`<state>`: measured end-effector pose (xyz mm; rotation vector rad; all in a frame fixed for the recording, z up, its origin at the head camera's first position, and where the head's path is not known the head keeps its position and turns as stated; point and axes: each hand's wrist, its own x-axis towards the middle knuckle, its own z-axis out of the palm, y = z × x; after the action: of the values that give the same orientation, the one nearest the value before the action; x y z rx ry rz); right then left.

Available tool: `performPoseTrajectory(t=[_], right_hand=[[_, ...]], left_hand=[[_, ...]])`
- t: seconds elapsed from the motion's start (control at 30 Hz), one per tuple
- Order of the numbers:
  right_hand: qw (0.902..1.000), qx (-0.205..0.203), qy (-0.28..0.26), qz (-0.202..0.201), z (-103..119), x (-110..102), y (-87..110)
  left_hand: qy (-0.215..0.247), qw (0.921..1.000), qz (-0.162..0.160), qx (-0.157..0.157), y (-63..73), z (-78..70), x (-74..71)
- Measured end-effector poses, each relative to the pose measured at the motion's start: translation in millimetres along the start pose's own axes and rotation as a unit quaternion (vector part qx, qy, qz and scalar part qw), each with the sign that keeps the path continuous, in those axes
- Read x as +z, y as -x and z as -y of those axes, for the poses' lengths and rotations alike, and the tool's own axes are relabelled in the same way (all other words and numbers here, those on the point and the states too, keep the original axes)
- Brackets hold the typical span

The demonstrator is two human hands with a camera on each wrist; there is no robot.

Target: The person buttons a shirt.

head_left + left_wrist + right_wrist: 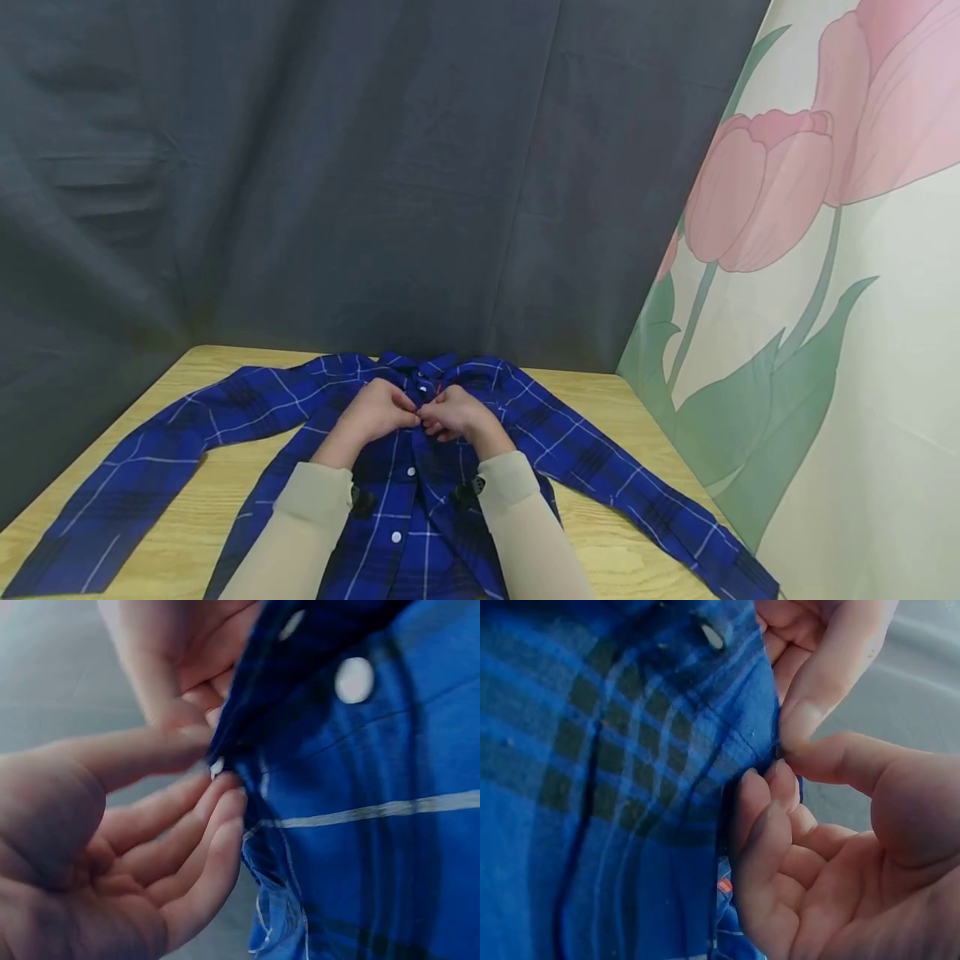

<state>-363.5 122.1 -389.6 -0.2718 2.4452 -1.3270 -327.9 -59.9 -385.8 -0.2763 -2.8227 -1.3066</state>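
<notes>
A blue plaid button-up shirt [442, 558] lies front up with its collar [420, 362] at the far side. Both hands meet over its front opening, just below the collar. My left hand [380, 408] pinches the shirt's front edge between thumb and fingers. In the left wrist view, a small white button [217, 767] shows right at those fingertips. From the other side, my right hand [459, 412] pinches the front edge, its thumb and fingertips close to the left thumb. The right wrist view shows a buttonhole-side strip [776, 712] of cloth there. Fingers partly hide the button.
White buttons [397, 537] run down the shirt front toward me. Its sleeves [622, 479] spread to both sides across the wooden table [600, 542]. A dark curtain [375, 183] hangs behind, and a tulip-patterned wall covering [780, 333] stands at the right.
</notes>
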Motion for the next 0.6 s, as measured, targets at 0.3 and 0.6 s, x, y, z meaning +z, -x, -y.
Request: performPoseTrajectory(t=[0.3, 0.6], right_hand=[[1.0, 0.005, 0.001, -0.002, 0.8, -2.5, 2.3], [0.9993, -0.032, 0.013, 0.016, -1.5, -9.1, 1.6]], left_hand=[[-0.095, 0.9937, -0.031, -0.051, 0.6, -10.4, 7.5], [0.017, 0.9998, -0.009, -0.01, 0.5, 2.2, 1.8]])
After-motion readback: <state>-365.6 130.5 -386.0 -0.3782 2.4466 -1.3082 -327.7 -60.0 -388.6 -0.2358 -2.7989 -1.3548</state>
